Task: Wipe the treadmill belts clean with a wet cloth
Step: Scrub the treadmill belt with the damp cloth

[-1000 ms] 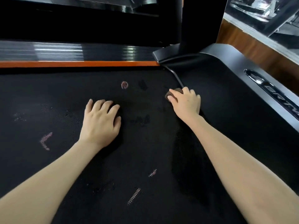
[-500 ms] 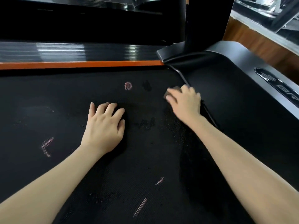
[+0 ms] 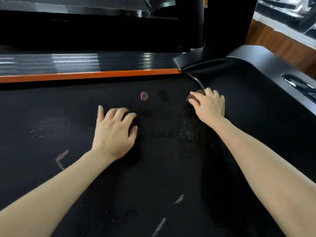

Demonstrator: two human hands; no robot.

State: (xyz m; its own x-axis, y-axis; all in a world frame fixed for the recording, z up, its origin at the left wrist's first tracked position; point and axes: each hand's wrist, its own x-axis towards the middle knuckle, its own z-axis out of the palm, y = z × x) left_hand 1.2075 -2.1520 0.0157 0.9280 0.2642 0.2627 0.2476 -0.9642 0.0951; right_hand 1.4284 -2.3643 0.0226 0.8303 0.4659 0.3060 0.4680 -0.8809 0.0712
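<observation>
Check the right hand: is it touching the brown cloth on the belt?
Touching. The head view shows the right hand with fingers curled over the cloth, holding it against the belt.

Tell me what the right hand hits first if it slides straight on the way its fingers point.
Holding the cloth, the right hand would cross bare belt, then probably meet the orange trim at its right end, by the upright's black foot. Depth is unclear.

We've got a matt black belt [image 3: 153, 177] with a rough, mesh-like grain. The orange strip [image 3: 85, 76] at the far edge looks smooth and a bit glossy. The side rail [image 3: 266, 65] on the right is smooth grey plastic, and the brown cloth [image 3: 191, 98] looks soft and matt.
</observation>
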